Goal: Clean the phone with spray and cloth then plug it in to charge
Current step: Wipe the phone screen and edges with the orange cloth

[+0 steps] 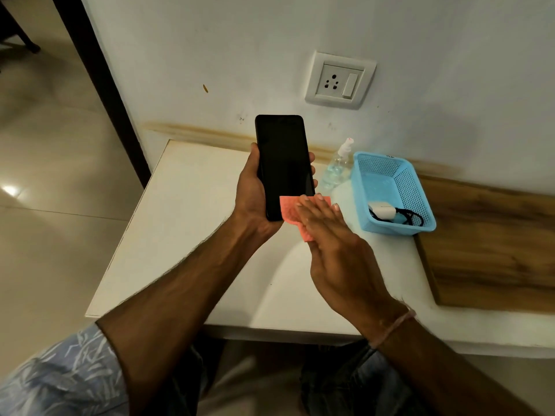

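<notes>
Over the white table: both my hands work above its near-middle, and I go left to right.
Table: white table [186, 235], set against the far wall.
Left hand: my left hand [250, 193] is wrapped round the phone's lower half, thumb on its left edge, fingertips on its right edge.
Phone: the phone [283, 163] stands upright in that hold, dark screen toward me, clear of the table.
How it handles: I judge it light, stiff, slick-faced and breakable if dropped; best held by the long edges, as now.
Cloth: a pink cloth [289, 210] lies against the screen's lower right corner; soft and limp, it needs a flat push.
Right hand: my right hand [333, 244] is flat, fingers straight and together, pressing the cloth onto the glass.
Spray bottle: clear spray bottle [336, 169], standing far, just right of the phone.
Basket: blue basket [417, 187] further right, holding a white charger [381, 210] and black cable [413, 219].
Socket: wall socket [341, 80], far, above the bottle, nothing plugged in.
</notes>
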`<state>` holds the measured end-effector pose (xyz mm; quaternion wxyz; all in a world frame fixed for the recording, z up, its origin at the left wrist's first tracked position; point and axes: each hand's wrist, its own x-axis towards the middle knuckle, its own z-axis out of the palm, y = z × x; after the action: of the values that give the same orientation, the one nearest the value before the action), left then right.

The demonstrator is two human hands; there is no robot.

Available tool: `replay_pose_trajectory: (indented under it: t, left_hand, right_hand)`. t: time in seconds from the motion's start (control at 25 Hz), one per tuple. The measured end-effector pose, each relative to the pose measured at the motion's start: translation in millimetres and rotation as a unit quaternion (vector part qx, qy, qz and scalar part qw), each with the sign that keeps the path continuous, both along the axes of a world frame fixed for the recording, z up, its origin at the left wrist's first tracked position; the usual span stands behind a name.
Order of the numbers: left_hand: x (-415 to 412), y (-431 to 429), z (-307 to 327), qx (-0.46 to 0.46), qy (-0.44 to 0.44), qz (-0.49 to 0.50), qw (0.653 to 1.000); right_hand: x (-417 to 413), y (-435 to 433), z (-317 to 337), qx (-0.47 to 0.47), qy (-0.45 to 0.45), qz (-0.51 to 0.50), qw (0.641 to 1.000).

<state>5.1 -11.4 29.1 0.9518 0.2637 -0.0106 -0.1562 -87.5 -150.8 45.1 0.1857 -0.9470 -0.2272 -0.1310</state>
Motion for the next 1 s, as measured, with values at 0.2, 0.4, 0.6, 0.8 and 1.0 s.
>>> replay_pose_trajectory:
  t: [0.2,0.4,0.6,0.8,1.0]
  left_hand:
    - [-1,1,0,0.017,0.004,0.010,1.000]
    - [-1,-2,0,0.006,0.010,0.012,1.000]
    - [-3,-6,0,0.027,0.022,-0.005,0.999]
    - [-1,-2,0,0.013,0.006,0.006,1.000]
    - [0,-5,-3,0.024,0.003,0.001,1.000]
  right_hand:
    - [-7,6,-3,0.005,0.042,-0.031,0.999]
    - [-10,-5,-4,-0.011,0.016,0.000,1.000]
    - [21,5,2,0.015,0.008,-0.039,0.999]
    - [-6,-3,-11,-0.009,0.005,-0.010,1.000]
    - [20,-6,4,-0.024,-0.019,-0.029,0.999]
